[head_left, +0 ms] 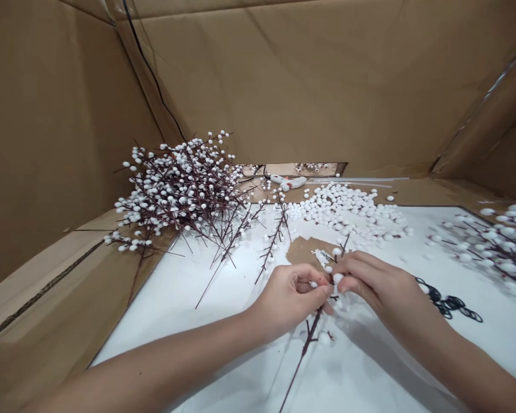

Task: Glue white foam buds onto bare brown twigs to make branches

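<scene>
A dark brown artificial twig [308, 337] with short side sprigs and a few white berries slants over the white board in front of me. My left hand [298, 292] is closed around its middle, fingers curled, with a white berry showing at the fingertips. My right hand [376, 281] pinches a white ball berry [337, 278] between thumb and fingers, right against the twig. Part of the twig is hidden behind both hands. Behind them lies a torn cardboard piece [305, 255] with a white smear on it.
Loose white berries [344, 201] spread across the back of the white board [155, 338]. A heap of berried twigs [176, 189] rises at the left, another bunch [507, 241] at the right. Black rings [453, 304] lie right of my hand; a white glue gun [288, 182] sits behind. Cardboard walls [284, 86] enclose everything.
</scene>
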Available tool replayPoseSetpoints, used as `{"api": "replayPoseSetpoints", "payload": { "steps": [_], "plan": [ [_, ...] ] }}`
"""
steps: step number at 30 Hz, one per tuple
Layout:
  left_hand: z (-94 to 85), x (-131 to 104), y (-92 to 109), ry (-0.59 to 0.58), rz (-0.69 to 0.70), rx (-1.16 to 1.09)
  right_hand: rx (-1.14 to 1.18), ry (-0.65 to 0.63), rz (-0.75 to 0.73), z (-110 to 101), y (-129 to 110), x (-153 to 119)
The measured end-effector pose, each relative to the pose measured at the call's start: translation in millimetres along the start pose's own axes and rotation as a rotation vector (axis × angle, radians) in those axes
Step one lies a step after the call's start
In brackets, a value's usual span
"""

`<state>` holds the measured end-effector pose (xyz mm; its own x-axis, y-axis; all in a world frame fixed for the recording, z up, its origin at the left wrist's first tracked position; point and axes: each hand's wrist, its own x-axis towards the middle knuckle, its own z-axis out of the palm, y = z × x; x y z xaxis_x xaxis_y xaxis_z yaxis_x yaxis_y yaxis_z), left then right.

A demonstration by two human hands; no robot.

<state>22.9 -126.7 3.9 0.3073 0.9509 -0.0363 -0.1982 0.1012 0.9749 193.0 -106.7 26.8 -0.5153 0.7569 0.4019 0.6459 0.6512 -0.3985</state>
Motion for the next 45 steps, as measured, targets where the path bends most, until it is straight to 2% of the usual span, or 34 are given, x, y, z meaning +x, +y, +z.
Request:
{"api": "replayPoseSetpoints", "payload": {
  "steps": [9,16,22,34,40,45],
  "plan": [
    [2.2,-1.3,7.1,-0.022,-0.064,0.106,-0.096,-0.01,-0.012,1.5,-2.8,2.0],
    [2.7,-2.6,8.0,-0.015,-0.094,0.155,-0.158,0.043,-0.061,4.3,-2.1,1.1],
    [0.1,-2.7,4.7,-0.072,-0.099,0.27,-0.141,-0.016,-0.118,6.6,7.1,2.1],
    [0.3,-3.4,2.5,-0.053,-0.101,0.179,-0.073,-0.097,-0.073,3.1,1.8,0.6],
    [-1.2,-3.0,1.2,-0.066,-0.123,0.136,-0.097,-0.067,-0.097,7.7,5.6,-0.5],
    [0.0,-0.8,9.0,-0.039,-0.101,0.111,-0.119,-0.027,-0.072,5.2,4.5,-1.1]
  ]
}}
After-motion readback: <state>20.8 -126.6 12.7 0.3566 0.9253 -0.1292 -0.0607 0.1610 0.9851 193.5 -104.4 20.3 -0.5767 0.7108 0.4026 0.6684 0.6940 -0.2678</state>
